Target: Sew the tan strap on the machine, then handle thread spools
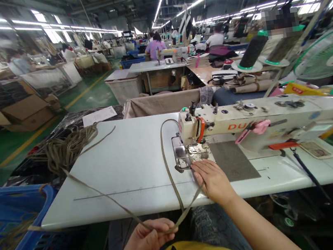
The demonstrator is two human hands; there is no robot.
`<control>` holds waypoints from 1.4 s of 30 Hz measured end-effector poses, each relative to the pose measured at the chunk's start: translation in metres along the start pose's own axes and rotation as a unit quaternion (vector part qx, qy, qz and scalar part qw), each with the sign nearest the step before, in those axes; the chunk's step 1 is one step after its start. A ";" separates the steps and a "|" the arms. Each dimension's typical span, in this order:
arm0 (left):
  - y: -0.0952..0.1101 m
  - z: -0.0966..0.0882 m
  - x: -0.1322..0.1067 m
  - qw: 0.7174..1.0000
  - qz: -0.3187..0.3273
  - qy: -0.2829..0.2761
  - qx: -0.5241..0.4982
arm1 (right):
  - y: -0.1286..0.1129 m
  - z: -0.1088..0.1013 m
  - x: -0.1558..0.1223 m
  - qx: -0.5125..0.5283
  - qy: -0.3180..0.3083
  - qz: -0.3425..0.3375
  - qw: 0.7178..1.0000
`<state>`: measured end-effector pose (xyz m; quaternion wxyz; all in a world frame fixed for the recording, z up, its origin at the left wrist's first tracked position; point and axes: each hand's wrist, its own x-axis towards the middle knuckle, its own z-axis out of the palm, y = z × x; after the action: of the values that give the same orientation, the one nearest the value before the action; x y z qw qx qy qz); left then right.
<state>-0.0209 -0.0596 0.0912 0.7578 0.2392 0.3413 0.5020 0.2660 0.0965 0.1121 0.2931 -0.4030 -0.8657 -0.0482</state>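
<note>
My left hand (149, 240) is below the table's front edge, pinched shut on a long olive strap (169, 170). The strap runs from a tangled pile (64, 150) at the table's left corner, through my left hand, then up to my right hand (212, 180). My right hand lies on the white table (122, 165) with fingers pressed on the strap near the needle plate of the cream sewing machine (259, 119). Another length of strap loops up the table and curves into the machine's head.
A blue plastic crate (18, 247) holding more strap stands at the lower left. A grey fabric piece (233, 161) lies under the machine arm. Thread cones (253, 55) and a fan (328, 55) are at the right. Other workers sit at machines far behind.
</note>
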 end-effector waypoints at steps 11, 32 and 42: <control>0.041 0.023 -0.005 0.979 0.064 -0.087 0.172 | 0.001 0.000 0.000 0.001 -0.003 0.003 1.000; 0.145 0.038 -0.030 0.912 0.281 0.140 0.266 | 0.009 0.007 0.000 -0.017 0.041 -0.051 0.998; 0.153 0.091 -0.044 0.938 0.172 -0.169 0.247 | 0.014 0.010 0.005 -0.020 0.070 -0.102 0.992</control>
<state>-0.0547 -0.0437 0.2703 0.6232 0.5557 0.2750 0.4766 0.2688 0.1128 0.1042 0.3381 -0.3144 -0.8785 -0.1230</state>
